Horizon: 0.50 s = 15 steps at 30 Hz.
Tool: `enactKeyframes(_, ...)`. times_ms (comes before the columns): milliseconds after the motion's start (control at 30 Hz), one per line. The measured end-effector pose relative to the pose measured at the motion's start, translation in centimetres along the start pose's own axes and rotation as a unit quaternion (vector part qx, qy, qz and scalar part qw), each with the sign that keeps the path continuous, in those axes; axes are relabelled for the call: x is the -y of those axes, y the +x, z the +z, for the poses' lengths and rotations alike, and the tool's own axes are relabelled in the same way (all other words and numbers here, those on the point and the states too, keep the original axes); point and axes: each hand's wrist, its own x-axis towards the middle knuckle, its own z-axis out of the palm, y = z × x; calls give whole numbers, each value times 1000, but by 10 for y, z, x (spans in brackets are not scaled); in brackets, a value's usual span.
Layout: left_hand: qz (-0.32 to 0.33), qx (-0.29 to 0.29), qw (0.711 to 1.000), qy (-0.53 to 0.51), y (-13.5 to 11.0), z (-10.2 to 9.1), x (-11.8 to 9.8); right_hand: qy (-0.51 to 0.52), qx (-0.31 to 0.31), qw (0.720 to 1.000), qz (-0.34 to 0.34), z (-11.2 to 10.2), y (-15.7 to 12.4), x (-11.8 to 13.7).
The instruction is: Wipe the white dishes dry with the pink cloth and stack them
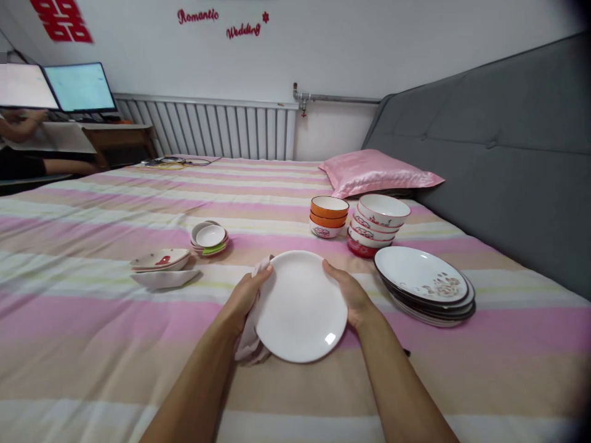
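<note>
Between my two hands is a round white plate [302,307], its upper face towards me. My left hand [245,298] grips the left rim, thumb on top, with a pale pinkish cloth [252,344] bunched between palm and plate and hanging below. On the right rim, my right hand [354,298] is closed with its thumb over the edge; its other fingers are hidden underneath. Right of that hand lies a stack of plates [422,277], the top one white with a dark rim and brown flowers.
Behind stand orange and white bowls [329,215] and a taller stack of white-and-red bowls [381,215]. Small dishes [210,239] and boat-shaped dishes [161,264] lie left on the striped bedsheet [115,344]. A pink pillow [378,171] rests by the grey headboard [503,135]. Another person's arm [23,127] shows far left.
</note>
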Motion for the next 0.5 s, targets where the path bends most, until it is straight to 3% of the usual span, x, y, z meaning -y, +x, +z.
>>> enactKeyframes(167, 22, -52, 998, -30, -3, 10, -2, -16, -24, 998, -51, -2, 7, -3)
enactKeyframes(500, 59, -57, 988, -127, -5, 20, 4, 8, -96, 989, -116, -8, 16, -7)
